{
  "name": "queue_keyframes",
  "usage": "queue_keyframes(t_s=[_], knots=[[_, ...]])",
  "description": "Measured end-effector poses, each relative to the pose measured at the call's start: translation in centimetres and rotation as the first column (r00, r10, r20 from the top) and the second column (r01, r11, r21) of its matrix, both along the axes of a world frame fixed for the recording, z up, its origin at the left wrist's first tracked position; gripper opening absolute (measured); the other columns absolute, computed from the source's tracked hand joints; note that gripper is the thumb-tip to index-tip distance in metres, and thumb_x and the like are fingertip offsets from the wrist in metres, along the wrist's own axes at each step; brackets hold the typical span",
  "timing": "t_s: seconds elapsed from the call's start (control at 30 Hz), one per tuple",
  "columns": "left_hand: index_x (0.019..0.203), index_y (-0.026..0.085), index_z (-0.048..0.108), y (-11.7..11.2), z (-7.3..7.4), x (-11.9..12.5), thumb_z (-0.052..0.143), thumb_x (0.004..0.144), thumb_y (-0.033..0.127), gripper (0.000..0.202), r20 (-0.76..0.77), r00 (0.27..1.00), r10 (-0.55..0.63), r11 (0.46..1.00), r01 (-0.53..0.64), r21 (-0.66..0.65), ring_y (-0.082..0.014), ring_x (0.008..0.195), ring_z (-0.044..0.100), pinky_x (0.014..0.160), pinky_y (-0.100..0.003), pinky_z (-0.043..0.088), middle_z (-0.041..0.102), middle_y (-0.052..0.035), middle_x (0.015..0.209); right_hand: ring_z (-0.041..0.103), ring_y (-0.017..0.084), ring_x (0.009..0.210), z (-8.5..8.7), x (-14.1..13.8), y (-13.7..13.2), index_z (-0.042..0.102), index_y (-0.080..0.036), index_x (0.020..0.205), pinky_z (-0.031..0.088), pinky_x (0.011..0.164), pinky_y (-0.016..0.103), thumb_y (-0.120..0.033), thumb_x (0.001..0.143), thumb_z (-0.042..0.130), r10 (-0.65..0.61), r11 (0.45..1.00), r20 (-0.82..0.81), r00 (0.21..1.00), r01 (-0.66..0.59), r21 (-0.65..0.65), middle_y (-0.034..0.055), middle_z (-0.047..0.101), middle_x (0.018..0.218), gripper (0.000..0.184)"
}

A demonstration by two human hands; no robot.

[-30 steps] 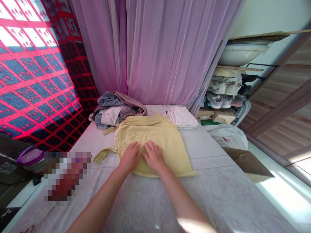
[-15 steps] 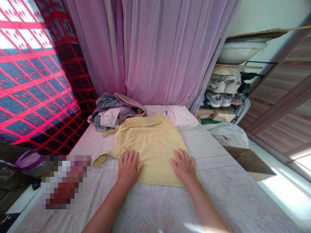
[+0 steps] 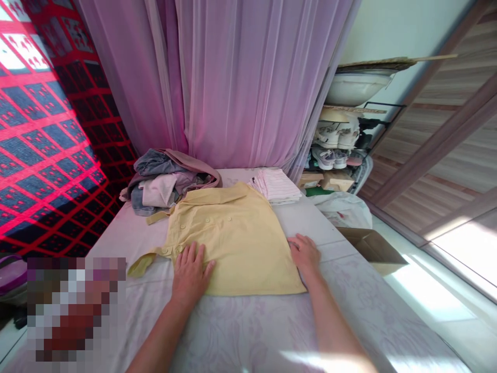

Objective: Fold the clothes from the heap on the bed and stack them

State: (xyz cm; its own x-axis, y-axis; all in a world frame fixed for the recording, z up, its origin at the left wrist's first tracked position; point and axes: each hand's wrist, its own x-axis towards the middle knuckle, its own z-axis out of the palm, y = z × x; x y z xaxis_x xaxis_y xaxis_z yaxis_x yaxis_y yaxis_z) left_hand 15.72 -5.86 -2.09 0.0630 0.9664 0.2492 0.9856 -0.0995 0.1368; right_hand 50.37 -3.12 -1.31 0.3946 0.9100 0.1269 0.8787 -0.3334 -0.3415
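Seen from the person's own head, two bare forearms reach forward over a long surface draped in a pale sheet with a faint floral pattern (image 3: 240, 331). A pale yellow button-front shirt (image 3: 233, 243) lies flat in the middle of it, collar (image 3: 217, 196) toward the far end and small buttons (image 3: 205, 220) showing. One sleeve (image 3: 143, 264) stretches out to the left, and a narrower yellow strip of fabric (image 3: 157, 217) lies near the collar.

The left hand (image 3: 190, 274) presses flat on the shirt's lower left area, fingers spread. The right hand (image 3: 305, 254) lies at the shirt's right edge, fingers loosely together and partly curled; whether it pinches the fabric cannot be told.

Just beyond the collar, a rumpled pile of grey, pink and denim clothes (image 3: 163, 181) sits to the left, touching the shirt. To the right is a folded stack of pink-and-white striped cloth (image 3: 275, 186). A pixelated blur (image 3: 73, 305) hides the lower left.

Behind hangs a sheer lilac curtain (image 3: 233, 77), with a red and navy patterned cloth (image 3: 46, 145) on the left. To the right stand a rack of sneakers (image 3: 330, 145) under a white basin (image 3: 357, 88), a white plastic bag (image 3: 341, 210) and an open cardboard box (image 3: 373, 248).
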Motion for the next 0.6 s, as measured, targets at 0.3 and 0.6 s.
queue_keyframes(t_s=[0.3,0.6], knots=[[0.131,0.015,0.053,0.4,0.0,-0.3,0.045,0.088,0.046,0.054,0.000,1.000,-0.009,1.000,0.009,-0.022,-0.0329,0.132,0.039,0.108,-0.048,0.031,0.047,-0.0164,0.142,0.031,0.027,0.138,1.1,-1.5,1.5,0.070,-0.032,0.105,0.020,0.110,0.053,-0.046,0.080,0.059,0.104,0.987,-0.100,0.990,-0.115,-0.113,0.0029,0.047,0.143,0.031],[0.130,0.016,0.055,0.2,0.0,-0.2,0.046,0.087,0.047,0.054,-0.016,1.000,-0.001,1.000,0.001,0.015,-0.0335,0.131,0.041,0.108,-0.048,0.031,0.049,-0.0162,0.140,0.041,0.027,0.131,-0.4,-0.9,1.3,0.072,-0.026,0.090,0.026,0.109,0.050,-0.039,0.081,0.055,0.117,0.993,-0.096,0.988,-0.114,0.041,0.0043,0.057,0.134,0.023]])
